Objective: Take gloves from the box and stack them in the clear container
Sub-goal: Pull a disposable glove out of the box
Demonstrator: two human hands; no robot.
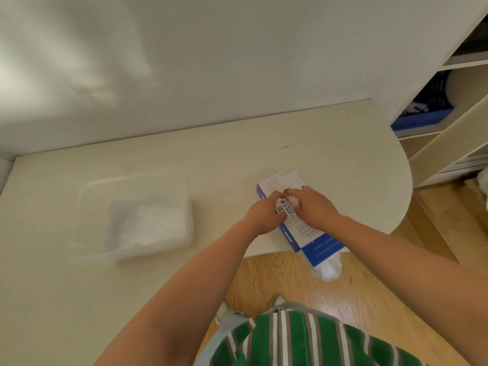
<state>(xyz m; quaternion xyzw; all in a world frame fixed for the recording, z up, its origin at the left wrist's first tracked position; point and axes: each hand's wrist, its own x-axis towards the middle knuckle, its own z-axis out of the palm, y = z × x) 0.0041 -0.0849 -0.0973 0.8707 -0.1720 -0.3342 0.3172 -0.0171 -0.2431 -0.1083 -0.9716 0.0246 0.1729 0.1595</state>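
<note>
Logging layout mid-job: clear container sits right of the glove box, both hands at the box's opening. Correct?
One slip: in the head view the clear container sits left of the glove box, not right. The left hand and right hand are at its opening.

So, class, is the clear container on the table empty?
No, the clear container holds a pile of translucent gloves.
</note>
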